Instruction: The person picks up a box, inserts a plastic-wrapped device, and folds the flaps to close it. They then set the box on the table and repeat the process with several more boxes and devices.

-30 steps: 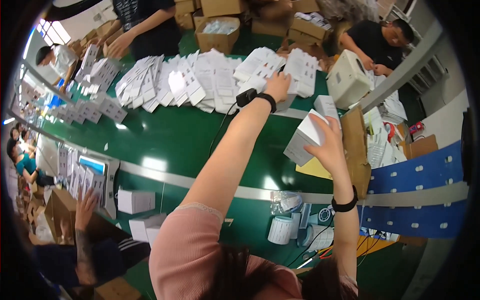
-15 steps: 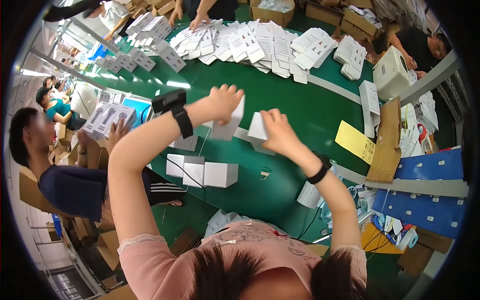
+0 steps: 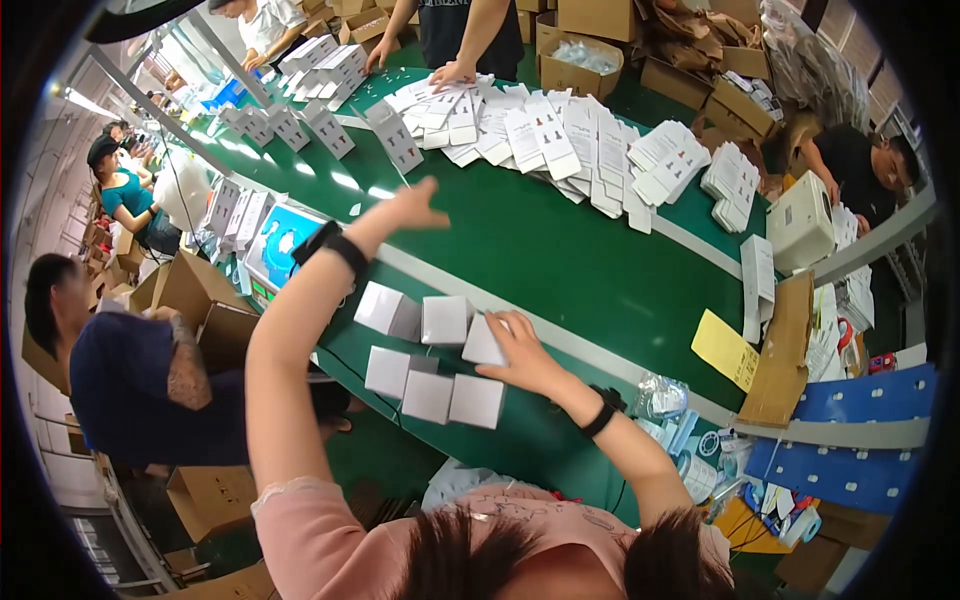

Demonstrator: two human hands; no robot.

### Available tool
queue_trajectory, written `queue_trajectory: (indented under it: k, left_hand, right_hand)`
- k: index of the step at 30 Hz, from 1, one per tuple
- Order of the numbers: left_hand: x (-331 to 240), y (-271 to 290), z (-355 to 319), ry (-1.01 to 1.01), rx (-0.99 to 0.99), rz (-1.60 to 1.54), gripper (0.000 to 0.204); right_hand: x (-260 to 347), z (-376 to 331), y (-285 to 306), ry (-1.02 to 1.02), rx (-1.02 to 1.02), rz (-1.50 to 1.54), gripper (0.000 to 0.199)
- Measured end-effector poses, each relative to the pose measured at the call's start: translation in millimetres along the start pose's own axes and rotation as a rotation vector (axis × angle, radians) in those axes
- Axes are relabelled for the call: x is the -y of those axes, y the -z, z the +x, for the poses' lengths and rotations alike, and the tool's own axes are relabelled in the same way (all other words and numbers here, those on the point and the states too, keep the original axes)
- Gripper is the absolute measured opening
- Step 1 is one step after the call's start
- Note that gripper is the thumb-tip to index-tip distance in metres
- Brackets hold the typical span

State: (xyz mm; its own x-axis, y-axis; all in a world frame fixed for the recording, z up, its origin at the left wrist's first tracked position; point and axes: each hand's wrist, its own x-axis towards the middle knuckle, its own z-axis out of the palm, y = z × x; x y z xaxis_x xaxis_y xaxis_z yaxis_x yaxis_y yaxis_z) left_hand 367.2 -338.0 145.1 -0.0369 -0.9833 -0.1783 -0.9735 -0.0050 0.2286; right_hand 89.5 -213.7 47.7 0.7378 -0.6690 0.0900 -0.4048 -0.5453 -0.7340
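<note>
Head view: to the right of and nearer than the blue-topped device [image 3: 288, 243], the right hand [image 3: 530, 360] clasped a white box [image 3: 482, 343], presumably light, stiff-walled, smooth and crushable, best gripped across opposite faces, while the left hand [image 3: 408, 207] spread its fingers right of that device.

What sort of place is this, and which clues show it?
Probably a packing workshop: what look like flattened white cartons are heaped along a long green table, and white boxes stand in two rows.
</note>
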Motion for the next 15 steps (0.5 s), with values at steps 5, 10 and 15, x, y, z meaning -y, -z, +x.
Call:
queue_trajectory:
  k: [5, 10, 15]
  left_hand:
    - [95.9, 15.9, 131.7, 0.475, -0.533, -0.437, 0.057]
    - [158.2, -29.0, 182.8, 0.328, -0.672, -0.190, 0.033]
    - [137.4, -30.4, 181.7, 0.257, -0.785, -0.072, 0.015]
  right_hand:
    - [10.9, -26.3, 32.5, -0.011, -0.270, 0.062, 0.055]
    - [12.6, -69.5, 64.4, -0.283, -0.506, 0.072, 0.039]
    - [20.8, -99.8, 80.9, -0.407, -0.688, 0.017, 0.035]
